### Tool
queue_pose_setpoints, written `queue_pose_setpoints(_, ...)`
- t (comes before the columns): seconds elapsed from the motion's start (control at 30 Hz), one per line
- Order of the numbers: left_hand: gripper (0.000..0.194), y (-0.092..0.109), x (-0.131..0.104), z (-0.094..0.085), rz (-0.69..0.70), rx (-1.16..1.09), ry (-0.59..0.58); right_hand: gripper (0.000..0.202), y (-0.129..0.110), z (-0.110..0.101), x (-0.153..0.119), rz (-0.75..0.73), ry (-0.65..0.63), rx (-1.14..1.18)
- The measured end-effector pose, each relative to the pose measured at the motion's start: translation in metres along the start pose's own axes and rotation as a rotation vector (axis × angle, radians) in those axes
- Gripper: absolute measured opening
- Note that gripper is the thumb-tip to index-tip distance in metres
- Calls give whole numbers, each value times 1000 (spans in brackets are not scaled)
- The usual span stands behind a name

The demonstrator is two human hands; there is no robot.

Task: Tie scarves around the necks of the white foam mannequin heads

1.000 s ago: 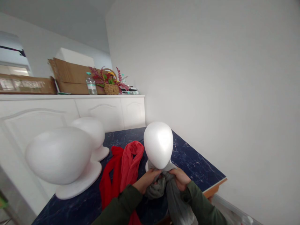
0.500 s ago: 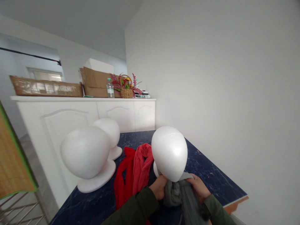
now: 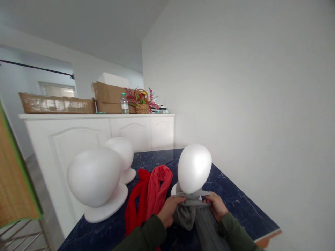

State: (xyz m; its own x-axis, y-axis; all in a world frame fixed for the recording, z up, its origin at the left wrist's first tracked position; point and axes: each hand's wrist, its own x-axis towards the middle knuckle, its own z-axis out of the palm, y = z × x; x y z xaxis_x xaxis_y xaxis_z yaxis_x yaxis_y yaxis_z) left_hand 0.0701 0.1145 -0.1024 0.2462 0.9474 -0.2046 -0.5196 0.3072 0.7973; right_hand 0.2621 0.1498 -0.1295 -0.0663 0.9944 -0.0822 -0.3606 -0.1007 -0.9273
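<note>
A white mannequin head [image 3: 194, 168] stands upright on the dark blue marbled table, and a grey scarf [image 3: 186, 215] is wrapped round its neck. My left hand [image 3: 169, 210] grips the scarf at the left of the neck, fingers closed on the cloth. On the right, my right hand [image 3: 216, 205] pinches a stretched band of the same scarf just below the chin. Loose grey cloth hangs down between and below my hands. Left of the head lie a coral scarf [image 3: 158, 190] and a bright red scarf [image 3: 136, 205], side by side.
Two more white mannequin heads, a near one [image 3: 94, 176] and a far one [image 3: 121, 153], stand at the table's left. Behind is a white cabinet [image 3: 131, 130] bearing cardboard boxes [image 3: 57, 104], a water bottle [image 3: 125, 104] and a flower basket [image 3: 142, 108]. A wall borders the right.
The mannequin head now stands more upright and slightly further right. My hands have drawn the grey scarf across the front of its neck, where the band now shows.
</note>
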Motion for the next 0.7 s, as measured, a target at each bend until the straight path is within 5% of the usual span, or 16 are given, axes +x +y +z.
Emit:
queue_pose_setpoints(0.13,20,-6,-1,-10,65,-44,80,20,12,3,4,34,-14,-118)
queue_pose_setpoints(0.27,21,0,-11,-24,-185,-46,-72,17,22,-3,11,15,35,-239)
queue_pose_setpoints(0.43,23,30,-21,-47,-381,349,-212,5,21,-12,23,-128,105,-392)
queue_pose_setpoints(0.53,34,46,-20,-53,-301,515,-169,20,21,-10,26,-173,97,-431)
queue_pose_setpoints(0.63,47,54,-22,-52,-74,791,-38,14,22,-4,21,-178,26,-434)
queue_pose_setpoints(0.7,56,55,-27,-49,56,956,-56,11,22,-1,15,-165,-33,-412)
